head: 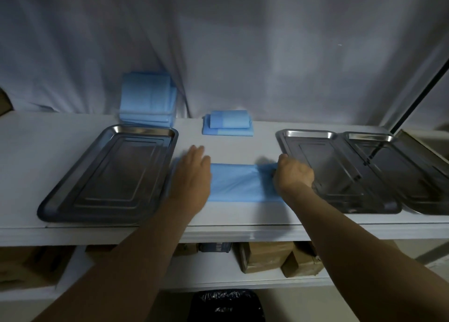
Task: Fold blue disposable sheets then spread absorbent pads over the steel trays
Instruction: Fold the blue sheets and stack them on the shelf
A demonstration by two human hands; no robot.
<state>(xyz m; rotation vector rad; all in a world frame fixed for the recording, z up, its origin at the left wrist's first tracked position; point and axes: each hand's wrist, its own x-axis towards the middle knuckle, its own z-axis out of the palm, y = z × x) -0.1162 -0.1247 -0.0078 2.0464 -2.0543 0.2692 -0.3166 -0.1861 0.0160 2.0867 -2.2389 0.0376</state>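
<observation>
Head view. Left hand [192, 176] flat, fingers straight, pressing left end of blue sheet [239, 184] on table [36, 137]. Right hand [292, 174] curled, gripping bunched right end. Three steel trays: left tray [109, 173], middle tray [332, 173], right tray [413, 173], nothing inside. Behind: folded sheets [228, 123], pad stack [147, 98].

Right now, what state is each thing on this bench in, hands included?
Left hand: flat, fingers straight, pressing the sheet.
Right hand: fingers curled, gripping the sheet's right end.
Blue sheet: partly folded, bunched at the right.
Left tray: bare, no pad.
Middle tray: bare.
Right tray: bare, partly out of view.
Small blue stack: folded, lying flat.
Tall blue stack: folded, leaning against the backdrop.
</observation>
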